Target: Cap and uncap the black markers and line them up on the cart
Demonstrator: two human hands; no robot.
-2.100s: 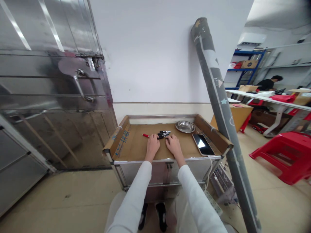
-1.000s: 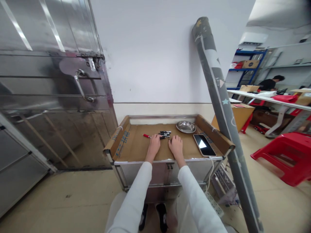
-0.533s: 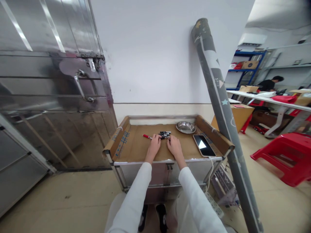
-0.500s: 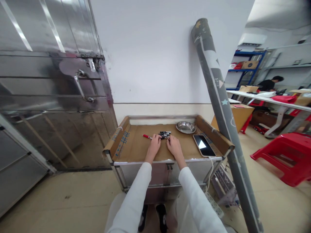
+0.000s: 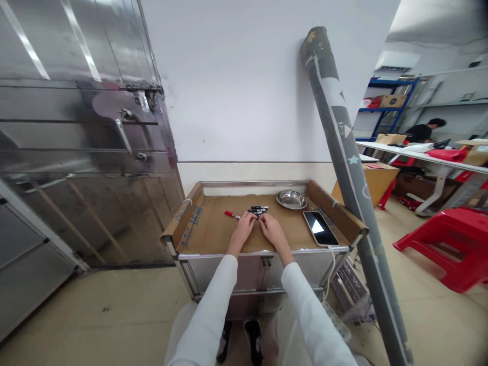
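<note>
Several black markers [image 5: 260, 209] lie side by side on the brown cardboard tabletop [image 5: 213, 234], in front of me. My left hand [image 5: 243, 227] has its fingers curled and closed at the near edge of this group. From the other side my right hand [image 5: 271, 229] meets it, the fingertips of both almost touching. Between them they grip the nearest black marker, which the fingers mostly hide. A red marker [image 5: 231, 214] with a white barrel lies just left of my left hand, its tip end partly covered by the fingers.
Behind the right hand stands a round metal dish [image 5: 291, 200]. A phone [image 5: 320, 229] on a white cable lies at the right. Raised cardboard sides [image 5: 335, 207] border the tabletop. A long grey roll [image 5: 343, 137] leans against the wall; a red stool [image 5: 450, 249] stands right.
My right hand has moved slightly left and my left hand slightly right, so the fingertips are closer together at the near black marker. The dish and phone have not moved.
</note>
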